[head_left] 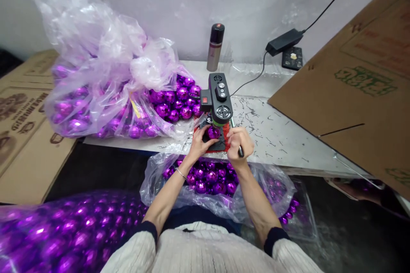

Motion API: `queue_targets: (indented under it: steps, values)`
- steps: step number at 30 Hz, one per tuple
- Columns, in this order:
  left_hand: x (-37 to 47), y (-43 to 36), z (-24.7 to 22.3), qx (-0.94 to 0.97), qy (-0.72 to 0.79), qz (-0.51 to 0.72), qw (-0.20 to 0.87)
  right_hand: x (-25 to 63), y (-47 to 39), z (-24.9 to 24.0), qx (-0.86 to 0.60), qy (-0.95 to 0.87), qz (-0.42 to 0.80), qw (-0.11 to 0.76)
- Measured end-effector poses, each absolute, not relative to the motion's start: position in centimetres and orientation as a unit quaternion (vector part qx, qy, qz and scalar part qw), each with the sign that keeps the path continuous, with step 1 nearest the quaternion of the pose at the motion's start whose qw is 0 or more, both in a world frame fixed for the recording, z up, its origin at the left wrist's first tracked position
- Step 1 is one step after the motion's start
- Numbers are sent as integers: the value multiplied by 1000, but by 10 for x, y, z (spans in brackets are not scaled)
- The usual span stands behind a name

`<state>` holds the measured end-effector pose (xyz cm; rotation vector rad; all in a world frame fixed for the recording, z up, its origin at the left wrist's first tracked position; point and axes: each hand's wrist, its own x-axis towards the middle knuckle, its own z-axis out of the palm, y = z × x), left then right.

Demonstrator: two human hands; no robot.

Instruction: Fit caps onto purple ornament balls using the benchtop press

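A shiny purple faceted ball sits under the head of a small black press machine. My left hand holds this ball from the left, thumb and fingers around its side. My right hand is closed around the press's lever, whose black end pokes out below the fist. Under the press lies a red mat with a dark base plate on it. The contact between the press head and the ball's top is hard to make out.
Behind my left hand, purple balls spill from a clear plastic bag. Another open bag of balls hangs below the table edge. A spray can, a power adapter and a phone stand behind. A cardboard box blocks the right.
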<state>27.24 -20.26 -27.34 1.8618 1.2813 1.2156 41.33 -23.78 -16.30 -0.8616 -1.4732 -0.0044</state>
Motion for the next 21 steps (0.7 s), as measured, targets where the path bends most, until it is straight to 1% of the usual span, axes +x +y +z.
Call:
queue_targets:
  steps: [4, 6, 8, 10, 14, 15, 17, 19, 21]
  values:
    - [272, -204, -271, 674, 470, 479, 310, 409, -240, -118, -445, -629, 58, 634]
    - [266, -216, -268, 667, 473, 498, 288, 410, -239, -109, -459, -633, 53, 621]
    - [257, -236, -266, 679, 472, 505, 250, 417, -238, -113, -461, -650, 44, 603]
    - [246, -263, -266, 725, 445, 478, 219, 428, -242, -126, -472, -661, 43, 582]
    - [235, -317, -278, 827, 379, 360, 209, 453, -274, -164, -528, -642, 26, 556]
    - [234, -327, -283, 838, 376, 335, 209, 457, -288, -176, -527, -645, 17, 554]
    - [230, -342, -290, 849, 381, 301, 209, 457, -318, -203, -477, -692, 0, 542]
    - [222, -350, -292, 845, 405, 289, 196, 449, -347, -233, -415, -774, 38, 477]
    - [205, -354, -288, 819, 468, 300, 141, 436, -368, -263, -393, -843, 87, 357]
